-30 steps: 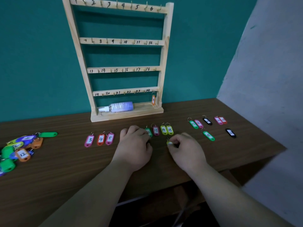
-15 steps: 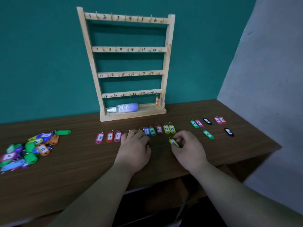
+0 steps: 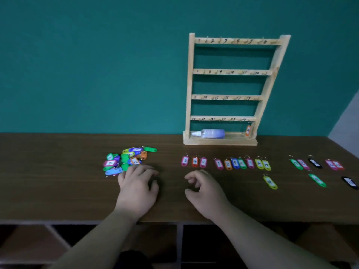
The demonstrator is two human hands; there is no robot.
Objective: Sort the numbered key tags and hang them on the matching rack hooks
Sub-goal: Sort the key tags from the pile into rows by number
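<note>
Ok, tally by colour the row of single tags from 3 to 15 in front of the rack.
Pink tags: 4
Yellow tags: 2
Red tag: 1
Orange tag: 1
Blue tag: 1
Green tag: 1
Total: 10

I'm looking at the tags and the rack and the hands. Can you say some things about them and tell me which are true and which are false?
1. The right hand holds a yellow tag. False: it holds nothing; the yellow tag lies alone on the table, apart from the hand.
2. A bottle lies on the base of the rack. True.
3. Most rack hooks have tags on them. False: only one orange tag hangs there, at the bottom right.
4. A pile of mixed tags lies just beyond the left hand. True.
5. Tags 3, 4 and 5 lie side by side on the table. True.
</note>
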